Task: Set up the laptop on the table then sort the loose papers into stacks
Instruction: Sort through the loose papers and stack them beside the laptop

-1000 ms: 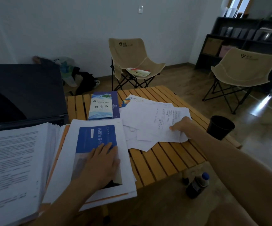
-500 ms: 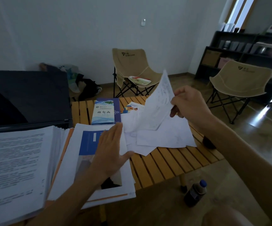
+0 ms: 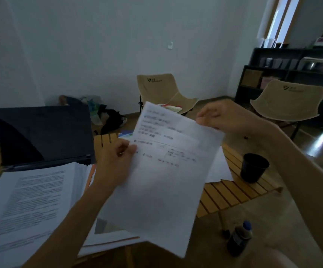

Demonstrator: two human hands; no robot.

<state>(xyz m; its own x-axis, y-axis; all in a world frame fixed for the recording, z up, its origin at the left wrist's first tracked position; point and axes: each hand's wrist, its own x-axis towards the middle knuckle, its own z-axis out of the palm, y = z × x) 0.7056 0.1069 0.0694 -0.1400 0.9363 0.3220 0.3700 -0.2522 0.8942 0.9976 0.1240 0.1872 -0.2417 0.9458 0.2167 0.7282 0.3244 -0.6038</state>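
A thin white sheet [image 3: 162, 180], printed with faint blurred lines, is held up in the air above the tabletop [image 3: 232, 196]. The left hand [image 3: 116, 161] has its grip pinched on the sheet's left edge; the right hand [image 3: 222, 117] pinches the top right corner. The tabletop is made of narrow orange-brown wooden slats. On its left stands an open laptop [image 3: 42, 134] with a dark, glossy screen, and in front of it lies a thick stack of printed pages [image 3: 27, 206]. More loose papers [image 3: 217, 169] lie flat behind the sheet, near a black cup [image 3: 254, 167]. Two beige fabric folding chairs [image 3: 162, 89] stand on the shiny floor by a pale wall, and a dark bottle [image 3: 239, 238] stands below.
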